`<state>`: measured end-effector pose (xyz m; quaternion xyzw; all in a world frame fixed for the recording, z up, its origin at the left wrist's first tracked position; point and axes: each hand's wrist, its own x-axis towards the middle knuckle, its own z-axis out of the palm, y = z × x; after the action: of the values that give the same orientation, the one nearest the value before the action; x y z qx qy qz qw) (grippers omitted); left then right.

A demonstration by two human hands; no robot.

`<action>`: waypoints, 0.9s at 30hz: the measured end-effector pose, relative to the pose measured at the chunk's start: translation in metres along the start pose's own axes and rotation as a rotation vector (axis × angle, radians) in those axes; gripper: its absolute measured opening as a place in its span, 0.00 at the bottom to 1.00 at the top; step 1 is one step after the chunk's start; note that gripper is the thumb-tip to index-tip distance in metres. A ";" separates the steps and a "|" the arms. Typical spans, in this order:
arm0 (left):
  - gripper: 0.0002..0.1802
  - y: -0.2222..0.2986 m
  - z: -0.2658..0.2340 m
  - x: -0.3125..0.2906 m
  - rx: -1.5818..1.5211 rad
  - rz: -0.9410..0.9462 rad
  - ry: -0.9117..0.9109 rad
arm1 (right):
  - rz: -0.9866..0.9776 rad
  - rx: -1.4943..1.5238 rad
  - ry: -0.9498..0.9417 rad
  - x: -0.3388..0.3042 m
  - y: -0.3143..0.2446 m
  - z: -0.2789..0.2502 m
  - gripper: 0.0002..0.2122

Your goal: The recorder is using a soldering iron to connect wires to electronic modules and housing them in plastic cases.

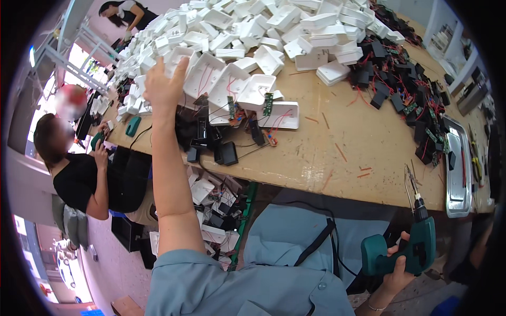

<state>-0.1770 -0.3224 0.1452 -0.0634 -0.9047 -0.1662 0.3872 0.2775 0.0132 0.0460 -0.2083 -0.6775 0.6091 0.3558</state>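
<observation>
My left hand point(163, 87) is stretched out over the near left edge of a heap of white plastic cases point(237, 26). Its thumb and a finger stand apart beside an open white case point(179, 59); whether they touch it I cannot tell. At the lower right, my right hand point(398, 271) is wrapped round the handle of a green soldering gun point(422, 245), its thin metal tip pointing up past the table edge. Below my left hand's reach lie open cases with red wires point(204, 78), small green circuit boards point(268, 104) and black boxes point(227, 152).
Black boxes with wires and boards point(406, 95) are piled at the right, by a metal tray point(457, 168). Brown strips point(341, 152) litter the tabletop point(311, 163). Under the table sit more parts point(213, 210). A co-worker point(79, 168) holds a green tool at the left; another person point(129, 16) bends farther back.
</observation>
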 end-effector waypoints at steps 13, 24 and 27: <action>0.13 0.218 0.077 0.019 -0.460 0.604 -0.175 | 0.017 0.071 0.073 0.011 0.004 0.003 0.29; 0.17 0.253 0.134 0.045 -0.301 0.463 -0.515 | 0.070 0.095 0.133 0.014 0.004 -0.004 0.30; 0.14 0.257 0.089 0.009 -0.383 0.553 -0.191 | 0.084 0.107 0.138 0.014 0.009 -0.010 0.30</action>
<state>-0.1811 -0.0503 0.1586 -0.3929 -0.8377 -0.2151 0.3125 0.2745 0.0312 0.0402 -0.2590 -0.6086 0.6429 0.3864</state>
